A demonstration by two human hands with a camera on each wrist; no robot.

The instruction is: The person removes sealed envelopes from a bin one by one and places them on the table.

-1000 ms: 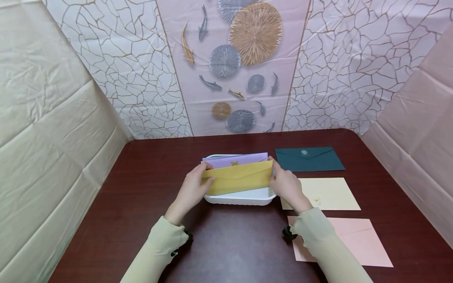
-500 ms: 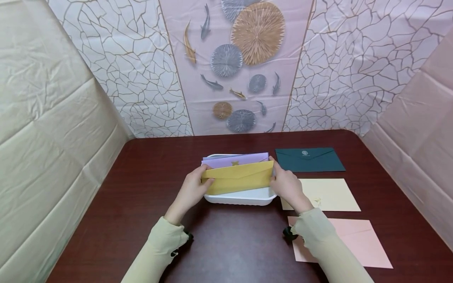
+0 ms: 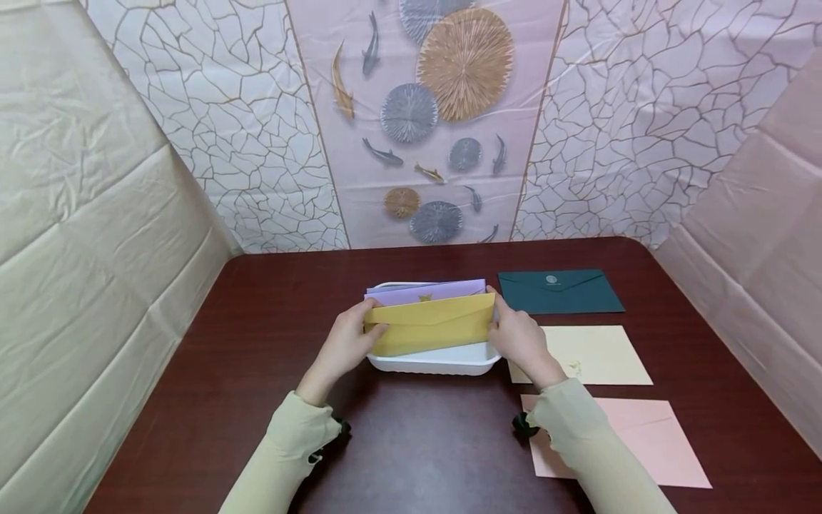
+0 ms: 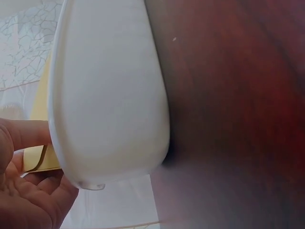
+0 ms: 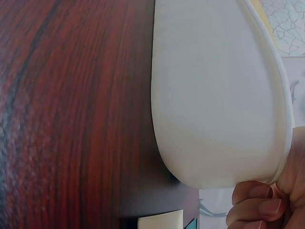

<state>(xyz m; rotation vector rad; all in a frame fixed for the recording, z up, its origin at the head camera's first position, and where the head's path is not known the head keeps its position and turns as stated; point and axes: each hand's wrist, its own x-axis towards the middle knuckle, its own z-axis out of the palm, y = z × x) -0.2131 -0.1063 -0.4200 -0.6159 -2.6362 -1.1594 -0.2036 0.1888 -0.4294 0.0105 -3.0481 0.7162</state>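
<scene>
A yellow envelope (image 3: pixel 437 327) leans inside a white plastic basket (image 3: pixel 443 368), its flap side facing me. Its left end is pinched by my left hand (image 3: pixel 349 337), thumb in front and fingers behind, as the left wrist view also shows. At the other end my right hand (image 3: pixel 521 339) grips the envelope's edge beside the basket's rim. In the right wrist view, curled fingers (image 5: pixel 257 207) show below the rim, while the thumb's contact is hidden. Behind the yellow envelope stands a purple envelope (image 3: pixel 443 290) with a gold star-like mark. A bluish edge shows behind that one.
To the right of the basket, a dark green envelope (image 3: pixel 559 293), a cream envelope (image 3: pixel 606 353) and a pink envelope (image 3: pixel 648 439) lie flat in a column on the dark red table (image 3: pixel 270 371). Fabric-covered walls stand at the back and sides.
</scene>
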